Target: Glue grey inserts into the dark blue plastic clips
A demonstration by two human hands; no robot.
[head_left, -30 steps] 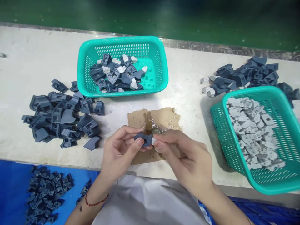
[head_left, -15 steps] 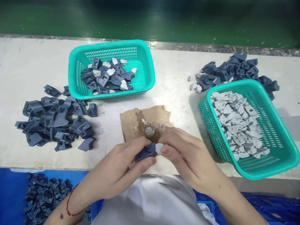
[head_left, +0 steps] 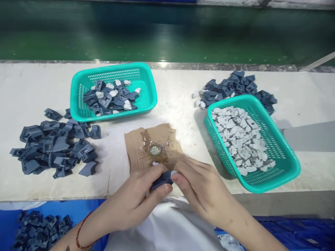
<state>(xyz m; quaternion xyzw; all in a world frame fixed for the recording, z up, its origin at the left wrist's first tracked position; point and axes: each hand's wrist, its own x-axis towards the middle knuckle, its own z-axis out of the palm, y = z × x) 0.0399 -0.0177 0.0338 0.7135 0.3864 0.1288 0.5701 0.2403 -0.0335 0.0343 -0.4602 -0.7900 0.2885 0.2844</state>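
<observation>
**Pale piece meeting dark block, just in front of the cardboard**

Working from afar, I am taking the cardboard (head_left: 136, 150) as my landmark. Just on its near side, my left hand (head_left: 140, 195) is grasping the dark block (head_left: 162, 179) between thumb and fingers, while my right hand (head_left: 205, 191) is pinching the pale piece (head_left: 173, 173) at the block's right end. Fingers are covering the joint, so I cannot tell whether the piece is seating or merely touching.

Liquid is glistening on the cardboard around a round disc (head_left: 155, 150); if it is wetting my fingertips, the pinch could be slipping. If my right thumb is pushing off-line, the piece could be tilting. Right of the cardboard, a green basket (head_left: 289, 165) of pale pieces is standing near the table's front edge; a wide elbow could be nudging it.
</observation>
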